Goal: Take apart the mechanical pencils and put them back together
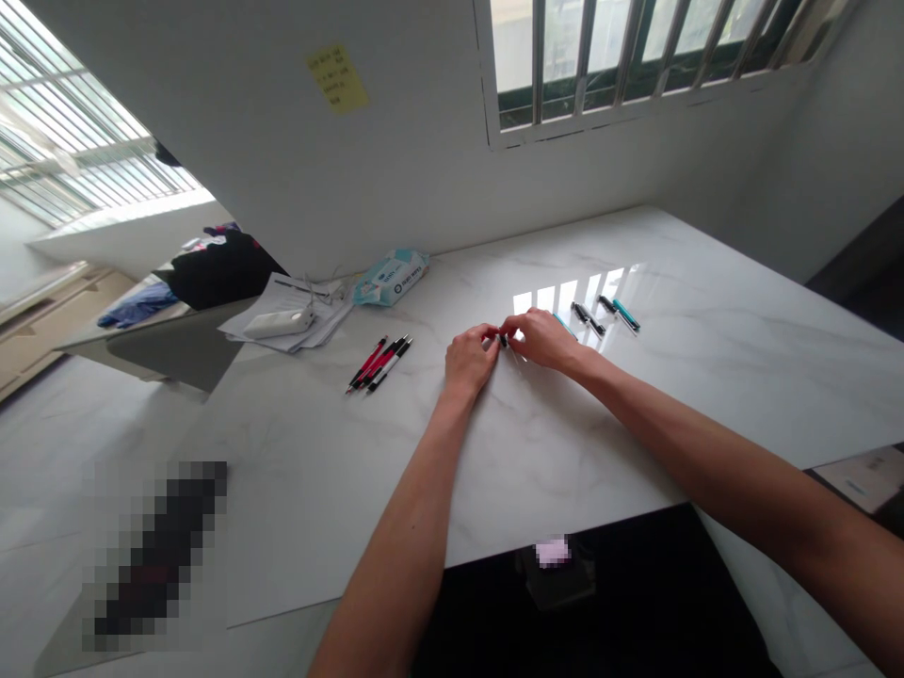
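My left hand (pixel 470 361) and my right hand (pixel 540 339) meet above a white marble table (pixel 636 424). Their fingertips pinch a small black pen part (pixel 503 341), mostly hidden by my fingers. To the left of my hands lies a bundle of red and black pens (pixel 379 364). To the right, beyond my right hand, lie several black pen parts (pixel 589 318) and teal pens (pixel 626 314), in the window's glare on the tabletop.
Loose papers (pixel 286 315) under a white corded device (pixel 279 323) and a pack of wet wipes (pixel 391 278) sit at the table's far left. A dark bag (pixel 220 269) rests on a lower surface beyond the table's left edge.
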`<action>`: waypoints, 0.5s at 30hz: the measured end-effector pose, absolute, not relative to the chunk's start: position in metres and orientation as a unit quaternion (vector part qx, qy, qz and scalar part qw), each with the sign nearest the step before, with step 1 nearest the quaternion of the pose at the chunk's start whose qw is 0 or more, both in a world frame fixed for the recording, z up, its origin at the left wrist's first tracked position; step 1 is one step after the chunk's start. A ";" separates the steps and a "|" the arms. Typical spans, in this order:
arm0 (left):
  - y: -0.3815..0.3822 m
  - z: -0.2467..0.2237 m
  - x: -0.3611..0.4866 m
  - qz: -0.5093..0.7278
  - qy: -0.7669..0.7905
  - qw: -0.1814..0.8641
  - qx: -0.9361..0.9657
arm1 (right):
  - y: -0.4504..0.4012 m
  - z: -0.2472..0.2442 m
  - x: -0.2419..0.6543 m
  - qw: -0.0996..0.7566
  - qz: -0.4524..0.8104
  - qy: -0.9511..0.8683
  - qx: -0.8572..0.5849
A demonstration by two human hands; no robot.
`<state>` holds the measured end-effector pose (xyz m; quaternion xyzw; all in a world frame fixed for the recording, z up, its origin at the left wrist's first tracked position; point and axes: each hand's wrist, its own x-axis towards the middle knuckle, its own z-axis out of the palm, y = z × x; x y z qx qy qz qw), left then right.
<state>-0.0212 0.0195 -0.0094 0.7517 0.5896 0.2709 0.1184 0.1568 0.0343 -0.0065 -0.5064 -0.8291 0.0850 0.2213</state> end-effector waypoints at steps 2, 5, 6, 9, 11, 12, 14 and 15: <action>0.019 -0.009 -0.021 0.274 0.591 0.126 0.748 | 0.034 -0.007 0.157 0.222 0.088 -0.830 -0.504; 0.017 -0.005 -0.020 0.303 0.589 0.130 0.738 | 0.035 -0.008 0.157 0.228 0.090 -0.831 -0.500; 0.016 -0.003 -0.020 0.321 0.585 0.130 0.733 | 0.035 -0.008 0.158 0.233 0.090 -0.830 -0.498; 0.013 0.004 -0.018 0.393 0.561 0.159 0.711 | 0.032 -0.005 0.159 0.271 0.100 -0.830 -0.477; 0.011 0.009 -0.015 0.449 0.537 0.206 0.684 | 0.027 -0.001 0.158 0.303 0.120 -0.832 -0.448; 0.011 0.010 -0.014 0.479 0.523 0.233 0.666 | 0.024 0.001 0.158 0.318 0.133 -0.832 -0.434; 0.011 0.012 -0.012 0.535 0.492 0.284 0.626 | 0.017 0.006 0.155 0.340 0.162 -0.831 -0.410; 0.011 0.013 -0.011 0.559 0.476 0.311 0.604 | 0.014 0.008 0.153 0.350 0.176 -0.829 -0.400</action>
